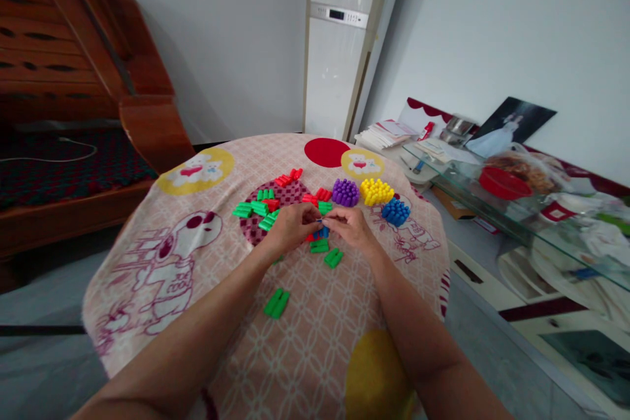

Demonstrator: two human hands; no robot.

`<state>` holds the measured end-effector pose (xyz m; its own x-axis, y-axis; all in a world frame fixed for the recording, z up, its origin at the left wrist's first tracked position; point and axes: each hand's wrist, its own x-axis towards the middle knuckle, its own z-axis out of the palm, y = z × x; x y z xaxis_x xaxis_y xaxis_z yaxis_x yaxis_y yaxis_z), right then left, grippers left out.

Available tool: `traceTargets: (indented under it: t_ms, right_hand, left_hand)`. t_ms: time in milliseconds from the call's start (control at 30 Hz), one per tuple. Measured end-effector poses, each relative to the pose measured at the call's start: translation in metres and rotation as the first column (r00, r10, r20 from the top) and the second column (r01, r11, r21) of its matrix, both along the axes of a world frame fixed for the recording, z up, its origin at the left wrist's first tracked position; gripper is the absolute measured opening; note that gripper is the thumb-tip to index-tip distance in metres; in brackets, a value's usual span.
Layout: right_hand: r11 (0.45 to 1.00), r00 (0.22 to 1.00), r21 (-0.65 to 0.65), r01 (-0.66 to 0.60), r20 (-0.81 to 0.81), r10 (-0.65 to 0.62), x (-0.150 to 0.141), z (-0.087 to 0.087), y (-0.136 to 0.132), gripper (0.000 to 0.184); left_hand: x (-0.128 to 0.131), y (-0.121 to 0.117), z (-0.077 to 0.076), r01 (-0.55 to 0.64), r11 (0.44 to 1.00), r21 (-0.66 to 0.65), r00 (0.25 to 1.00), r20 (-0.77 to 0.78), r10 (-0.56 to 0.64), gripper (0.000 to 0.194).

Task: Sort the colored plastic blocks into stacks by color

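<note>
My left hand (295, 224) and my right hand (350, 226) meet fingertip to fingertip over the middle of the table. Both are closed in a pinch on something tiny that I cannot make out. Just beneath the fingertips lie blue plastic pieces (322, 233), partly covered by the hands. Grooved green plastic pieces (259, 208) lie left of my left hand, and a green piece (333, 258) rests close below my right hand. Beyond the fingers are red pieces (323, 195). Upright clusters of purple sticks (345, 192), yellow sticks (377, 191) and blue sticks (396, 212) stand to the right.
A patterned cloth (236, 354) covers the round table. One green piece (276, 302) lies nearer me. On the right, a glass shelf (522, 210) holds a red bowl (504, 182), papers and bags. A wooden bench (147, 118) stands at left, a white cabinet (331, 72) behind.
</note>
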<state>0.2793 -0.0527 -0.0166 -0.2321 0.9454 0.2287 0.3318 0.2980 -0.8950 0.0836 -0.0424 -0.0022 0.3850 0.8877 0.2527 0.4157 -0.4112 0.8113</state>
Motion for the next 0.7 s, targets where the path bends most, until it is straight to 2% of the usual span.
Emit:
traceTargets:
  t_ms: [133, 233, 433, 567, 700]
  right_hand:
    - [0.997, 0.999, -0.077, -0.024, -0.05, 0.02, 0.0009, -0.0018, 0.0007, 0.032]
    - [0.988, 0.994, -0.146, -0.059, -0.1, 0.045, 0.0, -0.0013, -0.0004, 0.036]
    - [0.978, 0.992, -0.21, -0.011, -0.126, -0.015, 0.001, -0.0012, -0.0009, 0.04]
    - [0.978, 0.982, -0.209, -0.022, -0.188, -0.018, 0.0023, -0.0052, 0.0015, 0.041]
    - [0.97, 0.971, -0.241, 0.021, -0.227, -0.077, 0.0016, -0.0083, 0.0043, 0.038]
  left_hand:
    - [0.0014, 0.0009, 0.0002, -0.058, 0.998, -0.003, 0.997, 0.053, 0.058, 0.027]
    - [0.0036, 0.0004, -0.0009, -0.04, 0.998, -0.055, 0.996, 0.082, 0.045, 0.028]
    - [0.0048, -0.0021, 0.0001, -0.011, 0.993, -0.115, 0.997, 0.075, 0.019, 0.024]
    - [0.0047, -0.0026, 0.0008, -0.027, 0.999, -0.037, 0.997, 0.066, 0.029, 0.019]
    - [0.0072, -0.0035, -0.0025, -0.053, 0.996, 0.078, 0.998, 0.047, 0.049, 0.015]
